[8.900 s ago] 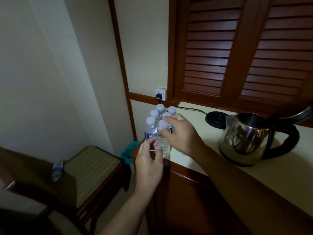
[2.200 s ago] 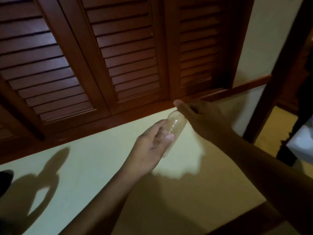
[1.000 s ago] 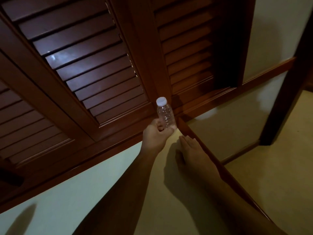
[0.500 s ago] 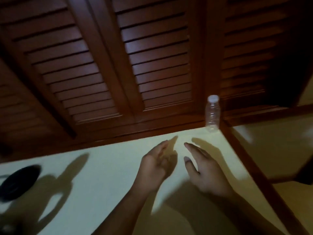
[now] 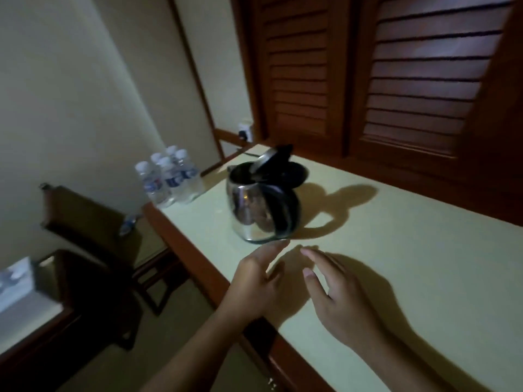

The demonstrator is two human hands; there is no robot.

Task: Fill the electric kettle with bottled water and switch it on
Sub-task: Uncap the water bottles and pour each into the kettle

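Note:
A steel electric kettle (image 5: 256,206) with a black handle stands on the pale counter (image 5: 396,264), lid tipped up. Its black base (image 5: 297,173) lies just behind it. Several capped water bottles (image 5: 169,176) cluster at the counter's left end. My left hand (image 5: 259,281) hovers over the counter's front edge, fingers straight, fingertips a little short of the kettle's foot. My right hand (image 5: 336,298) floats beside it with fingers spread. Neither hand holds anything.
Dark louvred wooden doors (image 5: 396,75) run behind the counter. A wall socket (image 5: 244,131) with a plug sits at the back left corner. A wooden chair (image 5: 93,227) stands left of the counter, with a bottle (image 5: 128,222) lying on it.
My left hand set the empty capped bottle at the counter's right end and let go. The view then swung left; both empty hands now reach toward the kettle.

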